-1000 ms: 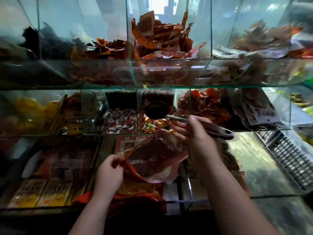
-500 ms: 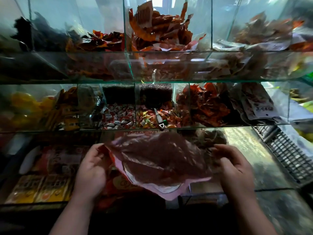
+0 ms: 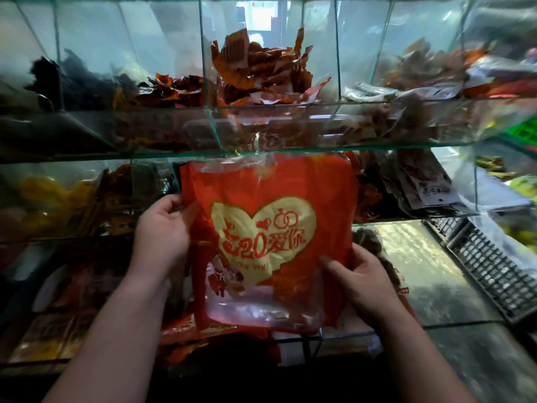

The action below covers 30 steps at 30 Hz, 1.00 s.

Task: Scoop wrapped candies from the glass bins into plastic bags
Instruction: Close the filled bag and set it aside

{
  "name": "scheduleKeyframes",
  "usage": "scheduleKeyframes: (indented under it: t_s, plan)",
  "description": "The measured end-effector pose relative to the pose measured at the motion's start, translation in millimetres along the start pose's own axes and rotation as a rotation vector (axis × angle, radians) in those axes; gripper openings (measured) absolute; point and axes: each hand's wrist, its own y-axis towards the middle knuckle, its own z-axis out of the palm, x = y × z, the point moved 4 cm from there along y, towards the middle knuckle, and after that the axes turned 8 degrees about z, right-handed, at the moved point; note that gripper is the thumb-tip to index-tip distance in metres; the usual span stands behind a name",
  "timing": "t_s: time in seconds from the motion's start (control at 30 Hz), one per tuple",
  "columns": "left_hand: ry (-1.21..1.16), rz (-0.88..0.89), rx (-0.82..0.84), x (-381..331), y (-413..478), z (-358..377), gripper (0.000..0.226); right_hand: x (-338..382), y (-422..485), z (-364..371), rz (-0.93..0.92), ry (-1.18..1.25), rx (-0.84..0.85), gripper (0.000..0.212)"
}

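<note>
Our left hand grips the left edge of the bag, with the fingers curled round it about halfway up. Our right hand holds the lower right corner, fingertips lying on the front face. Between the two hands the bag is upright and nearly flat, facing us. It is red plastic with a cream heart lettered in red, and it has a clear band along the top and another along the bottom (whether any candy lies inside, we cannot tell). It covers the middle tier of the glass bins straight ahead, and its top edge comes just under the upper tier's shelf. In the bin to its left are yellow sweets, and to its right lie dark packs with white labels. Above it, the upper middle bin holds a heap of orange-brown packets. More red plastic lies just beneath the bag in the lowest tier. At the far right, well apart from the bag, sits a dark crate.
</note>
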Motion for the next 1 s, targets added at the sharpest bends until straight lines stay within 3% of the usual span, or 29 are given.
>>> scheduleKeyframes:
  t_s: [0.07,0.2,0.27,0.37,0.5,0.53,0.73,0.9,1.0]
  plan:
    - [0.076,-0.042,0.028,17,6,-14,0.006,1,-1,-4,0.001,0.071,-0.030,0.028]
    - [0.256,-0.237,0.355,65,-20,-22,0.046,1,0,-9,0.038,0.258,-0.027,0.061]
    - [0.195,-0.308,0.431,79,-41,-17,0.046,-1,3,-12,0.070,0.275,0.007,0.061]
    - [0.090,-0.332,0.357,88,-49,-15,0.036,-4,4,-24,0.113,0.241,0.088,0.056]
    - [0.025,-0.334,0.285,94,-45,-18,0.015,-2,5,-48,0.046,0.072,-0.043,0.015]
    - [0.033,-0.342,0.289,98,-45,-18,0.014,-4,5,-49,0.045,0.065,-0.053,0.014]
    - [-0.140,-0.482,0.491,107,-48,-10,0.048,-11,-1,-50,0.184,0.225,0.084,0.030]
    - [-0.068,-0.548,0.487,103,-37,-17,0.029,-8,-3,-60,0.273,0.185,0.111,0.053]
    - [-0.022,-0.603,0.422,111,-32,-17,0.036,-5,-1,-58,0.257,0.164,0.101,0.041]
